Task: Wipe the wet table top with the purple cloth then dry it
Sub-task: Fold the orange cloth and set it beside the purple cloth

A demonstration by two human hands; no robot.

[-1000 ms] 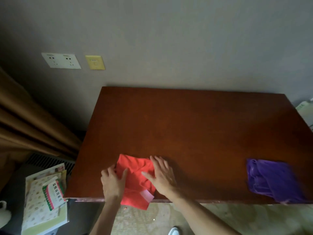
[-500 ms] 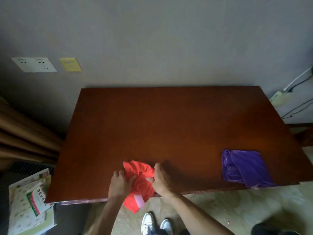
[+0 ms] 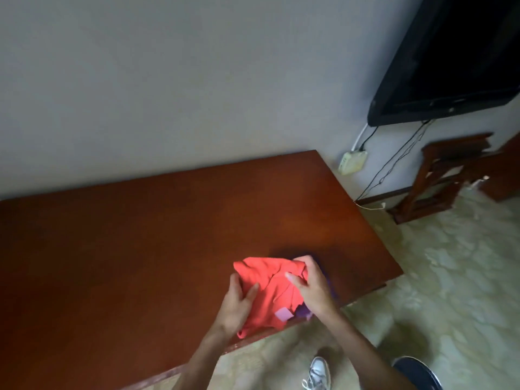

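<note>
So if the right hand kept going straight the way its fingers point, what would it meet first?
The right hand points up-left across the red cloth it already grips, so it would likely meet more red cloth, then bare table top; depth is unclear.

There is one view, worn on the person's head, looking steeply down and forward at the near edge of the reddish-brown wooden table top, tilted clockwise. The plain grey wall lies toward twelve o'clock, the black wall-mounted screen at two o'clock.
</note>
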